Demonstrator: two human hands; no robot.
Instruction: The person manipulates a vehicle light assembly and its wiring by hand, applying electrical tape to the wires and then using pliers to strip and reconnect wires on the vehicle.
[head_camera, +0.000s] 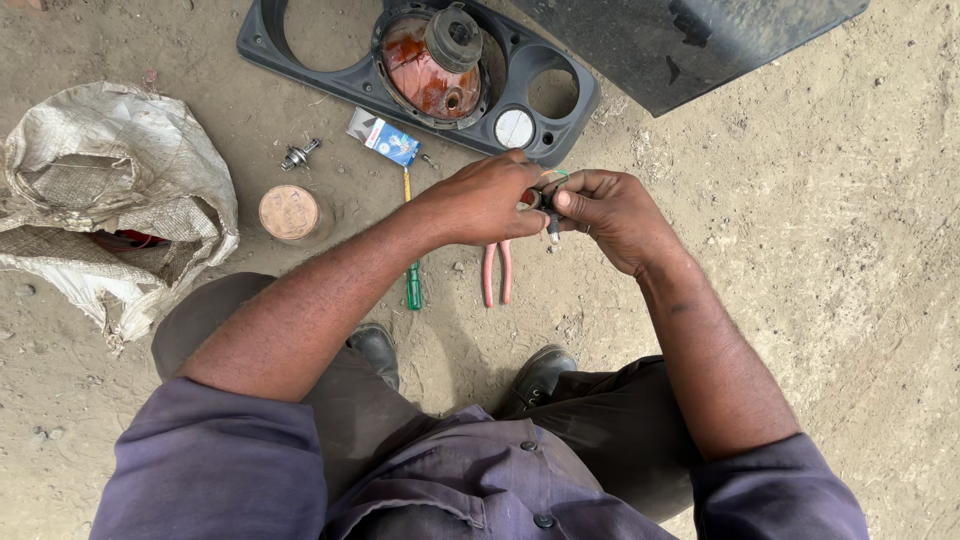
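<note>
Centre frame: left hand and right hand meet, both pinching small black socket part between fingertips; pink-handled pliers and green screwdriver on dirt below; dark headlight bezel upper centre; sack left

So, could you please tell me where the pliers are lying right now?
The pliers lie on the dirt just below the hands, centre of the head view, right of the green-handled screwdriver.
</note>
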